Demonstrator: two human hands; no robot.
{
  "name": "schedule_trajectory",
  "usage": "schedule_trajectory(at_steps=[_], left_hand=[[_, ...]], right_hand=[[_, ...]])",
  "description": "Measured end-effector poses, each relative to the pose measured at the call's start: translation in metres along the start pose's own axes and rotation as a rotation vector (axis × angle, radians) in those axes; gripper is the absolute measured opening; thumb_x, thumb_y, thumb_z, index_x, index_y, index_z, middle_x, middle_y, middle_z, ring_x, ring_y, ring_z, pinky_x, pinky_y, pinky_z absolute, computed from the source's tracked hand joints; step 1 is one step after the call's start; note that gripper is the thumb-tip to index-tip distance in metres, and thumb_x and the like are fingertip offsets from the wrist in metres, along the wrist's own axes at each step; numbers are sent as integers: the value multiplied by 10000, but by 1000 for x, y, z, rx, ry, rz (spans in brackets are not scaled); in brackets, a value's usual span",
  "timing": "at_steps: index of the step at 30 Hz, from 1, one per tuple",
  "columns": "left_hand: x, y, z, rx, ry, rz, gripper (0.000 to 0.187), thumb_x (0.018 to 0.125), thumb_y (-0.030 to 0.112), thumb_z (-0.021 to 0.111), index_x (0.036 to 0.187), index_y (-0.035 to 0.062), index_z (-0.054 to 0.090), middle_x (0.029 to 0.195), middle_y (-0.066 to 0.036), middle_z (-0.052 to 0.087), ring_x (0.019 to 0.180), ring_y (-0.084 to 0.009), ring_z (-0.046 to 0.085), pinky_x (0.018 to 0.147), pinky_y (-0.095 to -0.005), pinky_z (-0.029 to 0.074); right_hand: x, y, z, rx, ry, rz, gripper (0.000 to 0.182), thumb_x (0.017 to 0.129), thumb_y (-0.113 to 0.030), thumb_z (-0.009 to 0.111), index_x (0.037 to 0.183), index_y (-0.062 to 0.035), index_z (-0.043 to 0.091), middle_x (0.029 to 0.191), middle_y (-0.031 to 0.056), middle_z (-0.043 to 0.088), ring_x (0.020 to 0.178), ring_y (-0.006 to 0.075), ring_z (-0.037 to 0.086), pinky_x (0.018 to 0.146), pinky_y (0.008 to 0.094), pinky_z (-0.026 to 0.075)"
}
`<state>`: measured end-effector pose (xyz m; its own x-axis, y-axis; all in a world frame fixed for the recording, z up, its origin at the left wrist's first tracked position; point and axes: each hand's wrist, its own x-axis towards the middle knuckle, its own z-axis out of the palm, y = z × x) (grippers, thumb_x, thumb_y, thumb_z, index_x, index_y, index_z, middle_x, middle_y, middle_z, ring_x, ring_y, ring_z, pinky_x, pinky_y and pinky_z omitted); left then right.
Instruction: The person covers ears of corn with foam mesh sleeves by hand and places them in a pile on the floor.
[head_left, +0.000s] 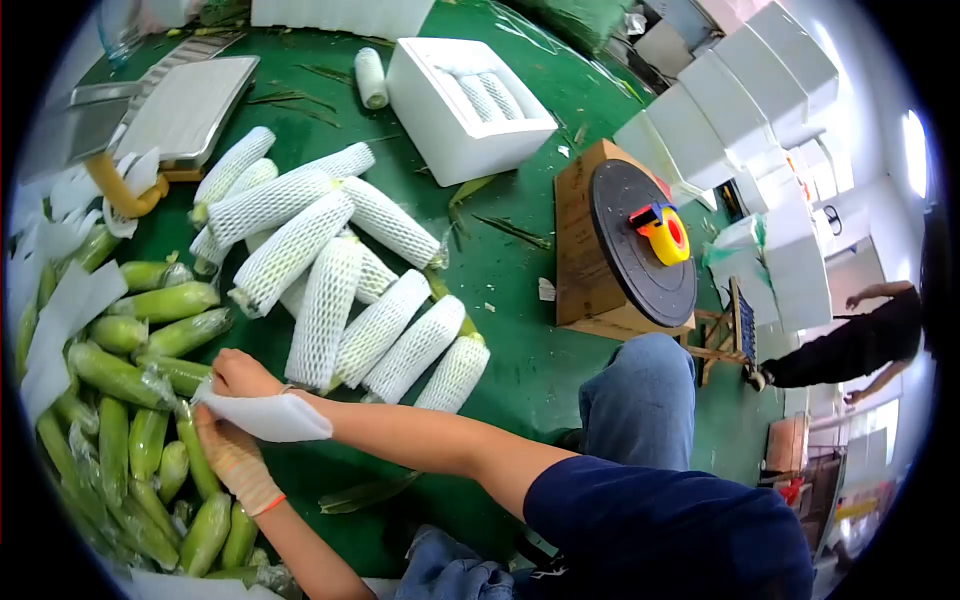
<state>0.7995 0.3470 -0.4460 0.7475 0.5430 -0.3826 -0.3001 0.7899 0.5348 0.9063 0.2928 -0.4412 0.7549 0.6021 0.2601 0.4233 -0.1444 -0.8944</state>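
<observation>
My left hand [232, 460], in a pale glove with an orange cuff, is closed at the film-wrapped end of a green ear of corn [198, 455]. Bare and curled, my right hand [243, 376] is right beside it. A flat white foam sleeve [268, 415] runs from between the hands across my right wrist; my right fingertips are partly hidden. Many green ears [120, 375] in clear film lie heaped around my hands at the left. Beyond my right hand, several ears in white foam netting [325, 310] are piled on the green floor.
A white foam box [470, 150] holds netted ears, with another ear [370, 78] beside it. A platform scale [185, 105] stands upper left. A cardboard box [580, 270] bears a round black lid [625, 275] and a yellow tape dispenser [665, 238]. Another person [850, 345] stands right, near stacked white boxes [730, 85].
</observation>
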Motion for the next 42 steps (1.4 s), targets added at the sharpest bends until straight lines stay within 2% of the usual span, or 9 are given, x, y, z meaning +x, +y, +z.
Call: schedule_trajectory(at_steps=[5, 7, 9, 12, 20, 25, 28, 35, 42], left_hand=[[42, -6, -36, -231, 170, 209, 370, 888, 224, 546, 1119, -64, 517, 1126, -148, 572, 1003, -274, 540, 894, -340, 423], [42, -37, -51, 816, 349, 664, 339, 881, 203, 554, 1078, -73, 530, 1081, -140, 590, 939, -238, 559, 836, -327, 454], [25, -32, -5, 270, 252, 157, 299, 904, 218, 506, 1049, -44, 508, 1021, -130, 557, 847, -208, 553, 758, -342, 467], [19, -56, -44, 734, 194, 470, 344, 907, 282, 504, 1073, -20, 513, 1031, -110, 557, 903, -205, 539, 799, -330, 450], [-126, -16, 16, -126, 166, -150, 323, 905, 270, 457, 1113, 37, 543, 1103, -92, 576, 1030, -225, 533, 893, -364, 434], [-91, -23, -17, 470, 374, 194, 358, 906, 262, 430, 1183, 50, 512, 1200, -110, 534, 1143, -246, 474, 983, -378, 364], [-46, -55, -81, 1845, 364, 417, 420, 909, 258, 416, 1264, 38, 450, 1306, -148, 459, 1240, -266, 387, 1064, -380, 270], [-25, -15, 53, 1462, 389, 597, 258, 867, 256, 476, 878, 40, 616, 909, -185, 623, 869, -335, 586, 770, -360, 463], [-122, 23, 75, 834, 481, 666, 171, 820, 113, 604, 966, 26, 583, 853, -88, 621, 731, -163, 591, 655, -279, 471]], right_hand=[[47, 43, -12, 648, -102, 695, 371, 821, -319, 518, 779, 50, 535, 726, 184, 584, 663, 278, 567, 633, 404, 454], [33, 36, -25, 75, -136, 530, 435, 774, -377, 568, 809, 57, 580, 794, 229, 617, 732, 317, 610, 675, 401, 471], [11, 38, -22, -113, -312, 330, 446, 750, -397, 598, 810, 43, 640, 869, 281, 614, 839, 402, 603, 778, 429, 474], [-11, 0, -37, -85, -369, 407, 403, 769, -367, 581, 748, 30, 645, 833, 272, 613, 821, 404, 601, 757, 436, 481], [-50, -114, -80, -90, -314, 214, 277, 775, -231, 590, 693, 33, 600, 608, 224, 572, 584, 366, 588, 551, 411, 461], [-48, -28, -14, -89, -111, 462, 302, 707, -256, 635, 791, 31, 670, 754, 256, 618, 731, 380, 628, 701, 403, 504], [-55, 18, 8, 43, 29, 732, 299, 727, -255, 640, 806, 31, 674, 741, 236, 636, 703, 325, 642, 688, 378, 490], [-42, 3, -42, 1287, -146, 1010, 413, 854, -379, 543, 1125, -68, 548, 1099, 82, 598, 1004, 263, 560, 864, 411, 469], [-22, -42, -58, 785, -293, 736, 318, 912, -302, 450, 1011, -22, 564, 798, 97, 599, 661, 180, 586, 615, 303, 487]])
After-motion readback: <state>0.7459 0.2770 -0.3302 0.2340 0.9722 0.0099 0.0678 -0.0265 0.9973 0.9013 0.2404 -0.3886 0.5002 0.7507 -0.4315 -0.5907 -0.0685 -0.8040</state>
